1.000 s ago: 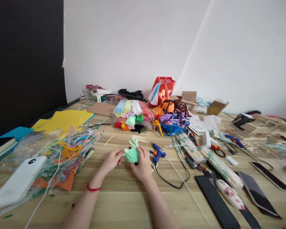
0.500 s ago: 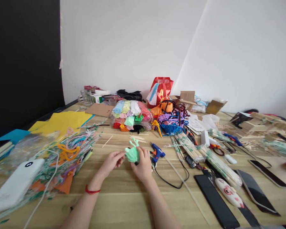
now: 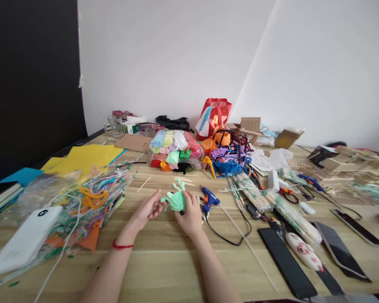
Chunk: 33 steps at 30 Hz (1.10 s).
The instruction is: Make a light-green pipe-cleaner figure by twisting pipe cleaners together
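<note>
My right hand (image 3: 191, 215) grips a mint-green pipe-cleaner figure (image 3: 177, 201) from its right side, with the thumb low and the fingers over the top. Thin looped strands stick up and out to the left from the figure. Just left of it is my left hand (image 3: 147, 209), its fingers loosely bent and apart close to the strands; I see nothing held in it. A red cord circles the left wrist. Beside my right hand lies a blue hot glue gun (image 3: 210, 199) with a clear glue stick (image 3: 236, 233) trailing from its back.
Bagged pipe cleaners (image 3: 175, 149) lie ahead, beside a tangle of coloured ones (image 3: 229, 158). At left are a white power bank (image 3: 25, 242), plastic scraps and yellow sheets (image 3: 85, 160). Bundled wooden sticks (image 3: 252, 195) and a black phone (image 3: 286, 263) lie at right.
My left fingers have spread and drawn slightly back from the figure's left side. The figure has turned a little in my right hand, with strands now showing at its left.
</note>
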Each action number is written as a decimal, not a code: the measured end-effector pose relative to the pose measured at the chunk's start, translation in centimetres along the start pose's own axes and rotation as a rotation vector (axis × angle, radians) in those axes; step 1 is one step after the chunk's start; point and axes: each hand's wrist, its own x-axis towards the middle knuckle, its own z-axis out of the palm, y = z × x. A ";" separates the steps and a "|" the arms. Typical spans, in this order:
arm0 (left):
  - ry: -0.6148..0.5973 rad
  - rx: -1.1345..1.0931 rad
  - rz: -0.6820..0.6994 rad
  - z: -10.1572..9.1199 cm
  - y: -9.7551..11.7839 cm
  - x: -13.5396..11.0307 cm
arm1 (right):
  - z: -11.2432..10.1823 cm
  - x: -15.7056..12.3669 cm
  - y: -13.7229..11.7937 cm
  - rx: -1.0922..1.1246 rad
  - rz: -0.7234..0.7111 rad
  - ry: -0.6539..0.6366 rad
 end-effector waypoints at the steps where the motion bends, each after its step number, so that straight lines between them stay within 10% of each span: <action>1: -0.003 -0.001 0.005 -0.1 0.0 0.0 | 0.0 0.0 0.0 0.001 -0.001 -0.003; 11: -0.197 -0.114 -0.002 -0.4 0.2 -0.3 | -0.1 0.1 -0.2 0.049 0.009 -0.004; 20: 0.272 0.035 0.276 0.0 0.4 0.3 | -0.1 0.4 0.0 0.258 0.243 0.100; 27: 0.030 0.192 0.367 0.3 0.5 -0.5 | 0.1 0.7 0.3 0.533 0.431 0.170; 33: 0.052 0.257 0.612 0.5 0.4 -0.7 | 0.4 0.8 0.4 0.698 0.542 0.132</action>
